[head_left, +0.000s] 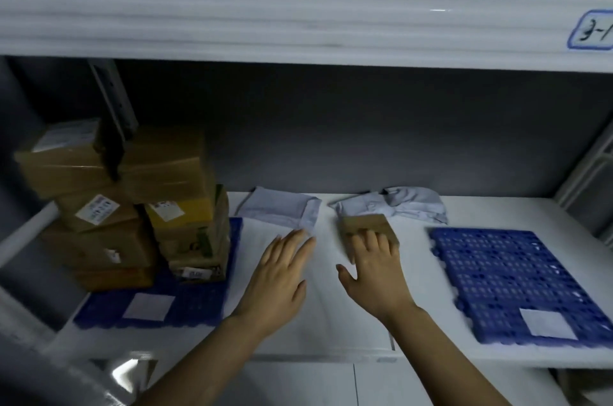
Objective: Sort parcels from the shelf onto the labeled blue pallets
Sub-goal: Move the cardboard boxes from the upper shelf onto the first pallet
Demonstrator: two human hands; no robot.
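Brown cardboard parcel (365,225), small and flat

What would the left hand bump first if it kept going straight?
Probably the flat grey mailer bag right ahead of the left hand; its fingertips look almost at the bag's near edge, though depth is unclear.

Dim, cool bluish light; the white shelf board (481,209) and the upper beam (232,17) read brightest, the back wall (331,126) dark grey, with a glare streak toward the beam's right end. Motion blur smears the cardboard boxes (132,206) at the board's left edge and the right blue pallet (504,273); label print unreadable. Wide-angle distortion bows the beam and uprights (114,97) near frame edges.
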